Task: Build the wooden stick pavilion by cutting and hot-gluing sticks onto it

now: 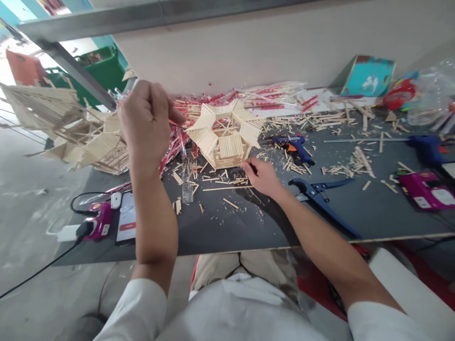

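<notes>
A small model house of thin wooden sticks (224, 135), with a star-shaped roof, stands on the dark table (249, 222). My right hand (262, 176) rests on the table just below the model, its fingers pinched at a loose stick near the model's base. My left hand (147, 121) is raised to the left of the model, closed, fingers curled inward; what it holds is hidden. Red-printed clear stick wrappers (174, 144) lie behind and under that hand.
Blue cutting pliers (322, 199) lie right of my right hand. Two blue glue guns (296, 146) (426, 147) lie further back. A clear ruler (187, 182), loose sticks, a phone (127, 222), purple boxes (424, 189) and larger stick structures (92, 142) at the left surround them.
</notes>
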Tool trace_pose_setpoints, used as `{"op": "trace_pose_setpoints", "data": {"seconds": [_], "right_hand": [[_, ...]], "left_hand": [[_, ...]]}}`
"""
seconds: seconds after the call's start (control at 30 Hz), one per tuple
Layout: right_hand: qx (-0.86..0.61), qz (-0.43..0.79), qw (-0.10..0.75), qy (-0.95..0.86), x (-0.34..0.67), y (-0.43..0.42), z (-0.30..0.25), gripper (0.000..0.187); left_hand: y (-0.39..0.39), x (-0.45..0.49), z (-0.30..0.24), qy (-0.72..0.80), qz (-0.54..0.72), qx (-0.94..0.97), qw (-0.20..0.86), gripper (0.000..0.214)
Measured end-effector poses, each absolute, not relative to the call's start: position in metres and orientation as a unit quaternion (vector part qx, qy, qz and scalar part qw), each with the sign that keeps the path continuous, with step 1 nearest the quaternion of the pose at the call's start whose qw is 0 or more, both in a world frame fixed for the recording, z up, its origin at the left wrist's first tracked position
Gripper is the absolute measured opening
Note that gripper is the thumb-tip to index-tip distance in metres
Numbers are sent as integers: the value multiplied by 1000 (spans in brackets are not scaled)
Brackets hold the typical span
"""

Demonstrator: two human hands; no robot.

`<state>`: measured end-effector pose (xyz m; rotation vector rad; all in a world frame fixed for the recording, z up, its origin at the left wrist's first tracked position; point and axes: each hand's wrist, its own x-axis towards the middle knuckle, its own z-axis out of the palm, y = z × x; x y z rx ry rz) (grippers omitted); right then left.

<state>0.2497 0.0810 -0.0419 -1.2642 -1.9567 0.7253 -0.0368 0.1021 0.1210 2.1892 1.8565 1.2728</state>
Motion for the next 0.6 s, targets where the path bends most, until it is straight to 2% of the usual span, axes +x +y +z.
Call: {"op": "trace_pose_setpoints", "data": {"seconds": [0.1, 0.2, 0.37, 0.6], "right_hand": [[-483, 276, 332, -761, 252, 83, -41, 38], [-466, 282, 313, -778, 258, 85, -36, 33], [-393, 279, 224, -847, 269, 87, -28, 19], [-370, 300, 155, -865, 274, 87, -25, 14]], "left_hand": [[90, -19, 119, 524, 510, 680, 59, 37], [78, -6, 118, 505, 486, 705, 105, 26], [57, -6, 105, 543, 430, 716, 87, 29], [24, -24, 28, 617, 427, 660, 26, 32]]}}
